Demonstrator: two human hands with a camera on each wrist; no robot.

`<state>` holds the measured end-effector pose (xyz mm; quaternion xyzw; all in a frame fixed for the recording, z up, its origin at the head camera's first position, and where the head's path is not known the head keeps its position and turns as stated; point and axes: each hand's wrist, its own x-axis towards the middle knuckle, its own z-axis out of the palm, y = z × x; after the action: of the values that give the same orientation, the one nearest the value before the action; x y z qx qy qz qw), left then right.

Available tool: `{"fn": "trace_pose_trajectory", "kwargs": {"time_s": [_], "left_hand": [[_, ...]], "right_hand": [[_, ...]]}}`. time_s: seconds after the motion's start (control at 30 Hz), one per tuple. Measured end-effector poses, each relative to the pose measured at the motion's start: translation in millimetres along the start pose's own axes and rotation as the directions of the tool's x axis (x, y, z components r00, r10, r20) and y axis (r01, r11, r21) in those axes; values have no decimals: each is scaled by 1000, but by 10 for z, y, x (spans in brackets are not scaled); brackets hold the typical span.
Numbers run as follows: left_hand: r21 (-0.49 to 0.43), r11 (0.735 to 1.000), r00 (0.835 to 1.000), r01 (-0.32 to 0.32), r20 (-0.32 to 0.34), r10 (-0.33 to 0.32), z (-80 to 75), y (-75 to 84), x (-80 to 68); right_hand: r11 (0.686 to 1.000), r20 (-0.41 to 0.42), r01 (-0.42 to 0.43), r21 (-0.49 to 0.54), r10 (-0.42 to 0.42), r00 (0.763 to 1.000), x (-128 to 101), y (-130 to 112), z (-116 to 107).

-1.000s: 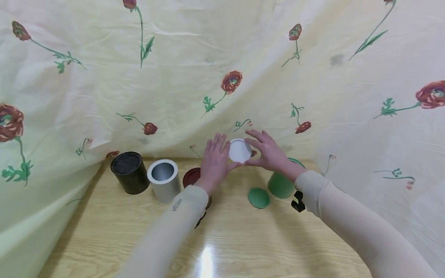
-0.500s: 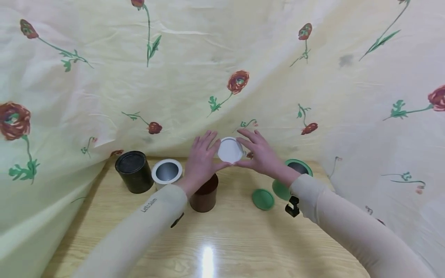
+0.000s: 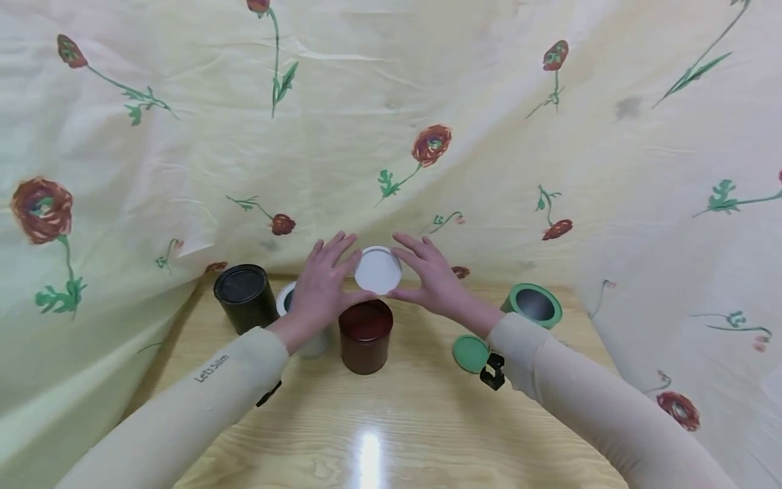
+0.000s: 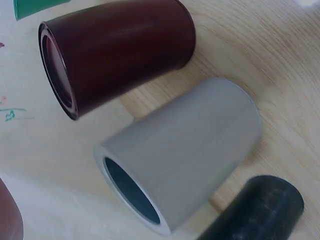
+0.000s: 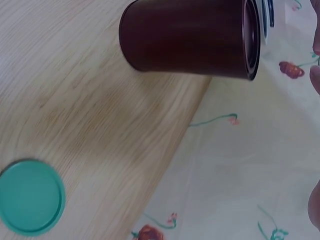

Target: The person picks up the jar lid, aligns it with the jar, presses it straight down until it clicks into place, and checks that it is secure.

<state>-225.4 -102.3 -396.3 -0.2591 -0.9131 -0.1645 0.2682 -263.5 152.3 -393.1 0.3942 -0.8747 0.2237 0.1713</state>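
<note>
Showing pale tones against dark and green tins

Glowing white — the lid (image 3: 378,270); sitting dark red-brown, the closed can (image 3: 366,336); standing matt grey, the open can (image 4: 185,150); looking black, the can (image 3: 246,297) at the far left; wearing green, the open can (image 3: 533,305) and the loose lid (image 3: 471,353); showing pale wood grain — the table (image 3: 391,421); carrying red flowers on green stems over cream, the cloth (image 3: 391,136); covering both arms, beige sleeves (image 3: 183,401).

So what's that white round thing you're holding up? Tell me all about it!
It's a white lid, a flat round disc with a raised rim, smooth and plain, maybe plastic. Its face tilts toward the camera. The left hand and right hand pinch its edges, holding it in the air above the brown can, not touching it.
</note>
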Motion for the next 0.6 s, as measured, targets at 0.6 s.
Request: {"fn": "trace_pose_trajectory", "kwargs": {"time_s": [0.6], "left_hand": [[69, 996, 993, 54, 99, -61, -402, -467, -178]], "right_hand": [[993, 87, -35, 113, 25, 996, 445, -302, 339]]}}
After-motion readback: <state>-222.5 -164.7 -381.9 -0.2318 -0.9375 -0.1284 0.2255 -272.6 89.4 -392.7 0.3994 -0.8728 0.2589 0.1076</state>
